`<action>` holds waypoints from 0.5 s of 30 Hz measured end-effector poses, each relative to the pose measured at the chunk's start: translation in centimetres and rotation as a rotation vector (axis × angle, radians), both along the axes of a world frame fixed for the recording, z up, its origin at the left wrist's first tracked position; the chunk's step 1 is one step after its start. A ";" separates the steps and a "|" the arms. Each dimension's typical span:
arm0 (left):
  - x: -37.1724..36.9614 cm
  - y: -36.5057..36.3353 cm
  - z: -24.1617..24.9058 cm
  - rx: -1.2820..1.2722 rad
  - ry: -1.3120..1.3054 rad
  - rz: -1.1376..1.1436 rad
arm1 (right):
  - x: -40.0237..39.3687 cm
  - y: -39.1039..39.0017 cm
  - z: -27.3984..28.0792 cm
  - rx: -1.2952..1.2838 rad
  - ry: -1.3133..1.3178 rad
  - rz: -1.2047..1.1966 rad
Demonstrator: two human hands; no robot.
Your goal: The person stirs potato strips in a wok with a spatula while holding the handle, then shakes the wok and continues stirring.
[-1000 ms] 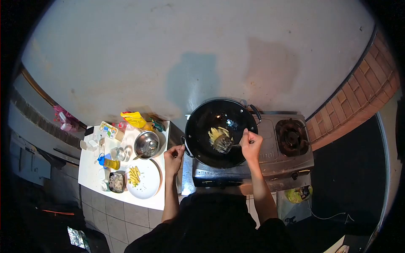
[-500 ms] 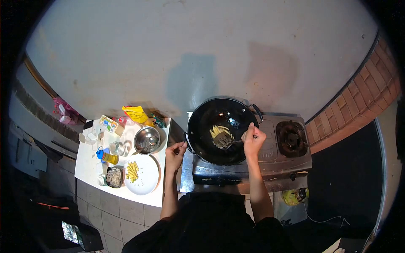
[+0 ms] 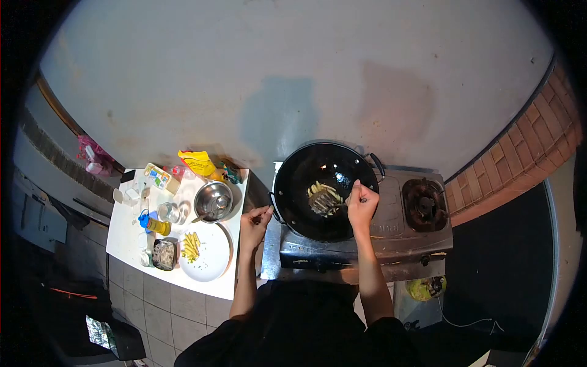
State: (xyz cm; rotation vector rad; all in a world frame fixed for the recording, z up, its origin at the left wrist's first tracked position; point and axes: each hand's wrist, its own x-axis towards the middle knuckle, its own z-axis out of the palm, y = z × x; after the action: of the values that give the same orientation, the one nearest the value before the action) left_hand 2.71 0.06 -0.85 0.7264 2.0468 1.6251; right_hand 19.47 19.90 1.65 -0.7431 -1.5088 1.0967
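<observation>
A big black wok point(image 3: 293, 177) sits on the gas stove, with pale cut strips of food point(image 3: 318, 188) in its bottom. My right hand point(image 3: 362, 203) is closed round the handle of a spatula point(image 3: 325, 200), held over the wok. The spatula's wide dark blade rests among the strips and hides some of them. At the wok's left side, my left hand point(image 3: 254, 224) has its fingertips pinched at the loop handle point(image 3: 275, 207).
On the white table point(image 3: 177, 276) at left are a plate point(image 3: 214, 260) with more pale strips, a metal bowl point(image 3: 213, 211) and a yellow bag point(image 3: 197, 162). A yellow bottle with blue cap point(image 3: 159, 227) and a food container point(image 3: 164, 255) stand nearby. Another burner point(image 3: 425, 204) is at right.
My right hand has shifted slightly left and up, and the spatula's blade has moved a little among the strips. My left hand stays at the wok's handle.
</observation>
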 end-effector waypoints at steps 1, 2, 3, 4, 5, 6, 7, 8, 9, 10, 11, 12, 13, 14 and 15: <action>-0.1 0.2 -0.5 0.060 0.059 0.002 | 0.0 0.2 -0.1 -0.005 0.000 0.000; -0.2 0.1 -0.8 0.114 0.119 0.003 | 0.0 0.3 -0.2 -0.033 0.043 0.029; -0.1 -0.2 -0.6 0.103 0.119 -0.002 | 0.1 0.2 -0.3 -0.062 0.086 0.054; -0.1 -0.3 -0.3 0.084 0.116 -0.001 | 0.1 -0.1 -0.3 -0.068 0.089 0.047; -0.2 -0.1 0.0 0.071 0.114 -0.002 | 0.1 -0.2 -0.1 -0.052 0.098 0.014; -0.2 0.0 0.2 0.091 0.030 -0.012 | 0.1 -0.3 0.5 -0.033 0.106 -0.018; -0.3 0.2 0.3 0.092 0.031 -0.017 | 0.2 -0.3 1.1 -0.032 0.108 -0.023; -0.2 0.1 0.4 0.095 0.053 -0.015 | 0.5 -0.5 1.6 -0.076 0.159 -0.023; -0.1 0.0 0.5 0.096 0.072 -0.011 | 0.9 -0.7 2.1 -0.123 0.208 -0.022; -0.1 0.0 0.2 0.094 0.111 -0.013 | 1.3 -0.6 2.4 -0.111 0.185 -0.033; 0.0 0.0 -0.1 0.090 0.106 -0.015 | 1.7 -0.4 2.6 -0.115 0.181 -0.035; 0.0 0.0 -0.3 0.094 0.097 -0.004 | 2.1 -0.2 2.7 -0.111 0.181 -0.025; -0.1 0.0 -0.4 0.097 0.092 0.004 | 2.4 -0.1 2.8 -0.109 0.184 -0.018; -0.2 -0.1 -0.4 0.091 0.093 -0.004 | 2.7 0.0 2.7 -0.117 0.179 -0.019; -0.2 -0.2 -0.3 0.079 0.102 -0.008 | 2.9 0.0 2.6 -0.119 0.180 -0.024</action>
State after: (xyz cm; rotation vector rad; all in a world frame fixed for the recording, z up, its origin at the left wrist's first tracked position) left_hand 2.55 -0.13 -1.12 0.8601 2.0560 1.7058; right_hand 22.34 19.92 4.28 -0.7216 -1.2883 1.2104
